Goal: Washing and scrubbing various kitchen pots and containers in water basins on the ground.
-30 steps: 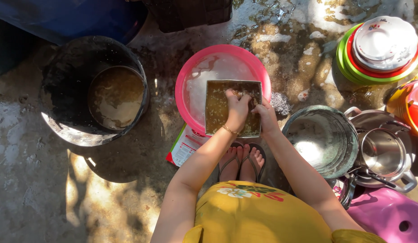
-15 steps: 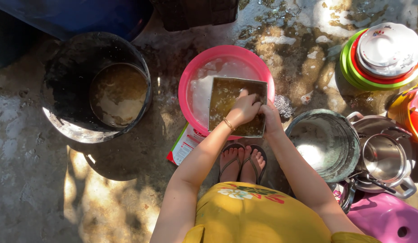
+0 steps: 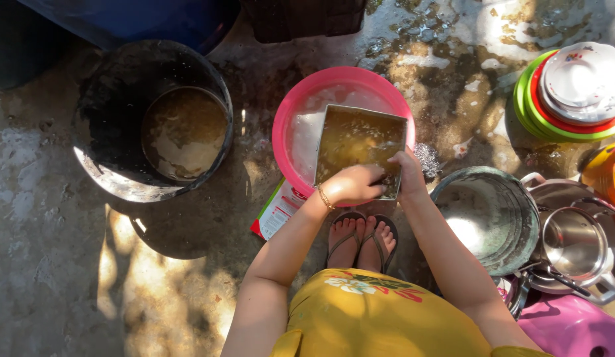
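Scrubbing square tray [image 3: 357, 142] (pink basin [image 3: 291, 112]), left hand [image 3: 352, 185]

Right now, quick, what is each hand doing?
Left hand: curled inside the square metal tray; anything held cannot be told.
Right hand: gripping the tray's near right edge.

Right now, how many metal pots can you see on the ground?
3. A big blackened pot sits at the left with murky water inside; a large pot lies right of the pink basin; a shiny smaller pot sits beside it. More may be hidden underneath.
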